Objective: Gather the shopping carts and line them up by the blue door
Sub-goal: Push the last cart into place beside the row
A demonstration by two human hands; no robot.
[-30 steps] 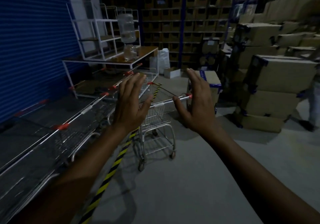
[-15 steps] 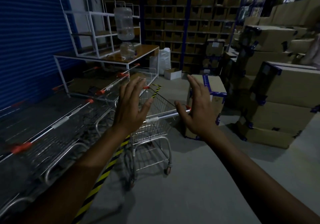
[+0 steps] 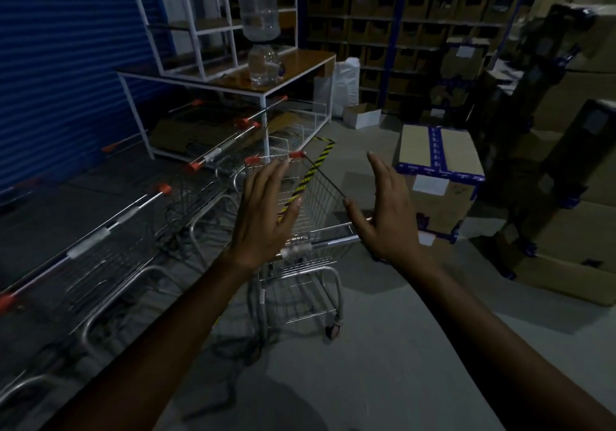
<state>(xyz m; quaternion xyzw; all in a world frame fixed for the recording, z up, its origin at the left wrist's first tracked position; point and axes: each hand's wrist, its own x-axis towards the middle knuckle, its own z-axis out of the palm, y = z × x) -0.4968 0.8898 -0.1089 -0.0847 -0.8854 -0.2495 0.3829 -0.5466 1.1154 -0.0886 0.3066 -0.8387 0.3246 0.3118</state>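
A silver wire shopping cart (image 3: pixel 311 217) with red handle caps stands right in front of me, its handle bar (image 3: pixel 320 245) nearest. My left hand (image 3: pixel 266 217) hovers above the handle's left part with straight, spread fingers. My right hand (image 3: pixel 383 220) hovers over the handle's right end, also with straight fingers. Neither hand holds anything. Several more carts (image 3: pixel 110 247) stand in a row along the blue roller door (image 3: pixel 63 63) on the left.
A white metal table (image 3: pixel 260 92) with a shelf frame and a large water bottle (image 3: pixel 258 3) stands behind the carts. Yellow-black floor tape (image 3: pixel 310 177) runs under the cart. Taped cardboard boxes (image 3: pixel 436 177) stack on the right; shelving fills the back wall.
The view has moved closer to the cart and the table. Both hands stay spread and open over the handle, now nearer above it.
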